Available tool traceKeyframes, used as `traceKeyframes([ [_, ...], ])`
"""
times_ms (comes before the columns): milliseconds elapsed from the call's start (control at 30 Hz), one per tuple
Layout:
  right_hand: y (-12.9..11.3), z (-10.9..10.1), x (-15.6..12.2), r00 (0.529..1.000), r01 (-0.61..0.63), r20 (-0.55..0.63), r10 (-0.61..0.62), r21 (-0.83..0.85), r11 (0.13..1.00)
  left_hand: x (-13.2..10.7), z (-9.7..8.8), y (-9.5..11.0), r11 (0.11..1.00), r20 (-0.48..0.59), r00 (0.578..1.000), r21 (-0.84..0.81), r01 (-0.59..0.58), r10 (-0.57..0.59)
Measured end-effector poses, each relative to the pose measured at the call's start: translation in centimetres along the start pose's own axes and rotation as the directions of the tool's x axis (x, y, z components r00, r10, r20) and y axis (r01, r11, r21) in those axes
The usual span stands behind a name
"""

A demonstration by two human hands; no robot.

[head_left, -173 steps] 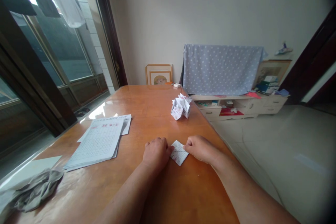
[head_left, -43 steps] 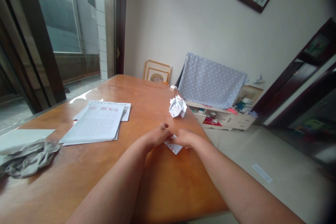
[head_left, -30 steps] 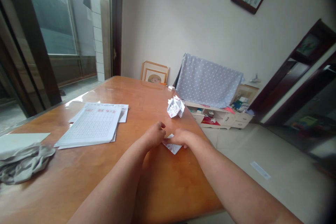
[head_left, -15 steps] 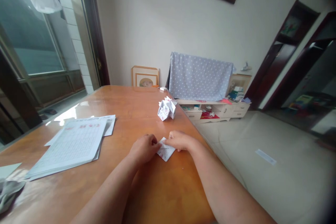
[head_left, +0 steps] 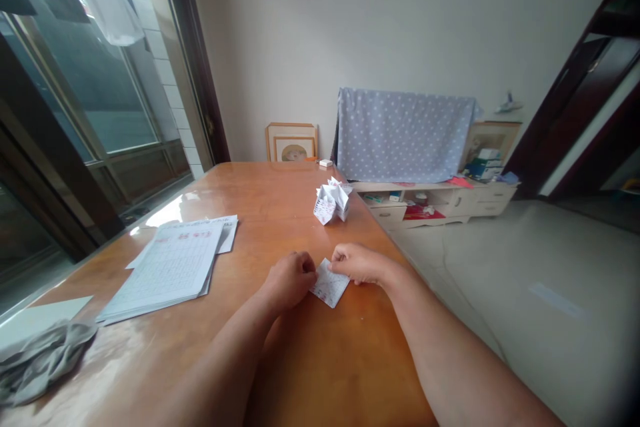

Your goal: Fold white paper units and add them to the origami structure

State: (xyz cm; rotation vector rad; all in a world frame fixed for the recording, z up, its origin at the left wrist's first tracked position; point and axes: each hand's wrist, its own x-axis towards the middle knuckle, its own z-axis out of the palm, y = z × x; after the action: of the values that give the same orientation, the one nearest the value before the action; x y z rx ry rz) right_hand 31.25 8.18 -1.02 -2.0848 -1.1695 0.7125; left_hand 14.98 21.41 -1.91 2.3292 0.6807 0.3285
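Observation:
A small folded piece of printed paper (head_left: 330,287) lies flat on the orange wooden table (head_left: 280,200). My left hand (head_left: 291,279) is curled with its fingers pressing the paper's left edge. My right hand (head_left: 356,262) is curled too, its fingertips pinching the paper's upper right corner. Farther back on the table stands a finished folded paper shape (head_left: 332,200), white with printed grid lines.
A stack of grid-printed sheets (head_left: 173,265) lies to the left. A grey cloth (head_left: 43,360) sits at the near left corner beside a white sheet (head_left: 40,313). The table's right edge drops to a tiled floor (head_left: 525,293). A dotted cloth (head_left: 403,133) covers something on a low cabinet (head_left: 450,200).
The view has swung and tilted over the last seconds. Both hands stay on the folded paper; my right fingers have shifted to its upper corner.

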Motion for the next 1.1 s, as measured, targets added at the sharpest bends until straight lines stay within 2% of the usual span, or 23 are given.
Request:
traceKeyframes([
  [133, -0.7, 0.0, -0.4, 0.987, 0.135, -0.103, -0.123, 0.122, 0.983, -0.5, -0.6, 0.9, 0.986, -0.047, 0.998, -0.162, 0.034, -0.042],
  [200, -1.3, -0.1, -0.4, 0.973, 0.159, -0.201, -0.117, 0.209, 0.965, -0.6, -0.7, 1.1, 0.953, -0.093, 0.993, -0.301, 0.037, -0.067],
  [300, -2.2, -0.1, -0.7, 0.947, 0.141, -0.32, -0.037, 0.308, 0.941, -0.5, -0.9, 1.1, 0.827, -0.163, 0.98, -0.562, 0.002, -0.113],
  [400, -2.9, 0.1, -0.9, 0.964, 0.084, -0.264, 0.043, 0.45, 0.889, -0.4, -1.2, 1.3, 0.704, -0.189, 0.965, -0.71, -0.005, -0.183],
  [533, -3.2, 0.8, -0.6, 0.989, 0.07, -0.146, 0.024, 0.607, 0.792, -0.7, -1.7, 1.9, 0.647, -0.149, 0.971, -0.763, 0.009, -0.189],
  [633, -3.4, 1.1, -0.3, 0.986, 0.14, -0.164, -0.042, 0.651, 0.746, -1.1, -1.7, 2.4, 0.629, -0.084, 0.985, -0.776, 0.03, -0.151],
  [733, -3.6, 1.0, -0.4, 0.982, 0.186, -0.152, -0.115, 0.623, 0.76, -1.6, -2.1, 2.9, 0.624, -0.054, 0.993, -0.781, 0.024, -0.107],
  [833, -3.9, 0.7, -0.8, 0.982, 0.187, -0.112, -0.151, 0.577, 0.795, -2.0, -2.7, 3.2, 0.65, -0.01, 1.0, -0.76, 0.012, -0.03],
  [933, -3.9, 0.6, -1.2, 0.985, 0.173, -0.091, -0.149, 0.616, 0.769, -1.9, -3.2, 2.7, 0.662, 0.007, 1.0, -0.749, 0.014, -0.014],
  [1000, -3.8, 0.5, -1.3, 0.987, 0.162, -0.092, -0.135, 0.673, 0.722, -1.5, -3.1, 2.1, 0.618, -0.026, 0.998, -0.786, 0.012, -0.052],
  [1100, -3.7, 0.6, -1.3, 0.989, 0.145, -0.087, -0.118, 0.715, 0.684, -0.9, -2.7, 1.2, 0.491, -0.026, 0.995, -0.871, 0.023, -0.093],
])
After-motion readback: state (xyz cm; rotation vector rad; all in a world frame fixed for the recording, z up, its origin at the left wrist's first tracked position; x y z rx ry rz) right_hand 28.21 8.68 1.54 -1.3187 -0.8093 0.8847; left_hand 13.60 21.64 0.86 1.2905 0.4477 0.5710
